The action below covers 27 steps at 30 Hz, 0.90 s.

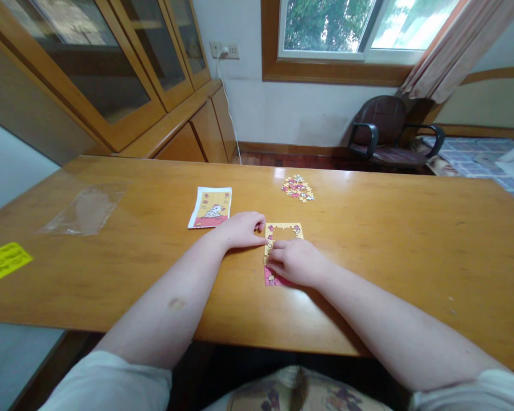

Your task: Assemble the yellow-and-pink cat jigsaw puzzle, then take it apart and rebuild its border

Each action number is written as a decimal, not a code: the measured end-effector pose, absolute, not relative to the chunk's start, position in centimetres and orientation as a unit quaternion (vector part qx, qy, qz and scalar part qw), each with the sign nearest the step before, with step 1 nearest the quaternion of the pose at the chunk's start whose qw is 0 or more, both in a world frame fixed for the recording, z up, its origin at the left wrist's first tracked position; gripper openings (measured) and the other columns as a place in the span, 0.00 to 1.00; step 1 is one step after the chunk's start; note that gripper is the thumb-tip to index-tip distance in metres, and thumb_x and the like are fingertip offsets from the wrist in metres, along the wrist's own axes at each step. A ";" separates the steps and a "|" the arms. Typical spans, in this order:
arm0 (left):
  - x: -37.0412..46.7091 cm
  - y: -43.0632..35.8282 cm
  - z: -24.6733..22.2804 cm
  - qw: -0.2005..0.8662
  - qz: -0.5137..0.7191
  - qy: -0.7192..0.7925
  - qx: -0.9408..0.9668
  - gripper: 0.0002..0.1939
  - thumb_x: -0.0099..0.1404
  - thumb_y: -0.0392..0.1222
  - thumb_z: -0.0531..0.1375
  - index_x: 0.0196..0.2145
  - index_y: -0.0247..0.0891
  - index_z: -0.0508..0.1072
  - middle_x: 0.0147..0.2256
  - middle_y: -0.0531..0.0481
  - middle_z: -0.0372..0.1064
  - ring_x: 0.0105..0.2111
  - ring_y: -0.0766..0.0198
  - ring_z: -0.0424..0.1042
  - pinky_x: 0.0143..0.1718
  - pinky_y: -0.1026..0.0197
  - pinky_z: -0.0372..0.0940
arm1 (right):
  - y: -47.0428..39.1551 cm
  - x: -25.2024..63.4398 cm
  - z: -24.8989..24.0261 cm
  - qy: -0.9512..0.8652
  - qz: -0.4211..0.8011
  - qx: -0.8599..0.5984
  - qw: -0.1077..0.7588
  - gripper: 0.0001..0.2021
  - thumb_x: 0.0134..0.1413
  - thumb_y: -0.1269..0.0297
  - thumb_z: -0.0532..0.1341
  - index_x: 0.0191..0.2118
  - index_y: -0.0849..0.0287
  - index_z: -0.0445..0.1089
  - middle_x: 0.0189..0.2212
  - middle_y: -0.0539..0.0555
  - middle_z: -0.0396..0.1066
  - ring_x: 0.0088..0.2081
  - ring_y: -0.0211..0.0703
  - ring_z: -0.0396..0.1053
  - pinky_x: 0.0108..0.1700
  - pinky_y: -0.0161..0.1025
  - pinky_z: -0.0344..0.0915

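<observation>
A partly assembled jigsaw puzzle (272, 279) lies flat on the table in front of me, a yellow and pink border around a bare middle. My left hand (245, 228) rests at its left side, thumb stretched out to the puzzle's left edge and the other fingers bent, with nothing seen in them. Over the lower part of the puzzle is my right hand (298, 261), its fingertips brought together on the left border, apparently at a puzzle piece there. That hand hides much of the lower right border. Loose puzzle pieces (297, 188) form a pile beyond the puzzle.
A picture card (211, 208) with a white duck lies behind my left forearm. Farther left on the wooden table (402, 245) are a clear plastic bag (88, 210) and a yellow label (5, 264). An armchair (383, 128) stands past the table's far edge.
</observation>
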State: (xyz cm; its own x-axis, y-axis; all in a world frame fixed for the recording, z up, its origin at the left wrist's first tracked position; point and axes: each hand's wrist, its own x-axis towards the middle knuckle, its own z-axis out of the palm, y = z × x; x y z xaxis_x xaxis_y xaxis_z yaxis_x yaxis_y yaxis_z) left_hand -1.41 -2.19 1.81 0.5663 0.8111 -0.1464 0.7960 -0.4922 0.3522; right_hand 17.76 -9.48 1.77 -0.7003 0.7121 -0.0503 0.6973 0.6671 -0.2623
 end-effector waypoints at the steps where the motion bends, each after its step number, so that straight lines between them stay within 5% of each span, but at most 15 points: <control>1: -1.4 -2.2 1.8 0.193 0.020 0.464 0.864 0.16 0.52 0.54 0.62 0.30 0.40 0.66 0.31 0.53 0.67 0.29 0.63 0.63 0.28 0.62 0.53 | -9.5 17.7 1.8 -0.912 0.132 -0.387 0.029 0.14 0.62 0.58 0.54 0.38 0.57 0.76 0.37 0.54 0.73 0.34 0.39 0.70 0.33 0.35 0.57; 27: -1.4 -2.5 2.1 0.220 -0.010 0.392 0.893 0.15 0.50 0.53 0.62 0.25 0.40 0.63 0.25 0.55 0.64 0.25 0.65 0.59 0.26 0.63 0.50 | -9.5 17.8 2.0 -0.892 0.126 -0.433 0.010 0.15 0.59 0.52 0.55 0.42 0.55 0.73 0.39 0.54 0.72 0.38 0.44 0.71 0.36 0.36 0.63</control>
State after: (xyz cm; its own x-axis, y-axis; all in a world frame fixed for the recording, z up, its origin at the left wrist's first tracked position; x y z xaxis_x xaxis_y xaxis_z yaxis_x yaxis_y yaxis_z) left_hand -1.35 -2.53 2.07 0.6919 0.6964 -0.1905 0.7054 -0.5956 0.3843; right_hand 17.77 -9.47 1.97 -0.6240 0.7759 -0.0922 0.7711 0.5924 -0.2336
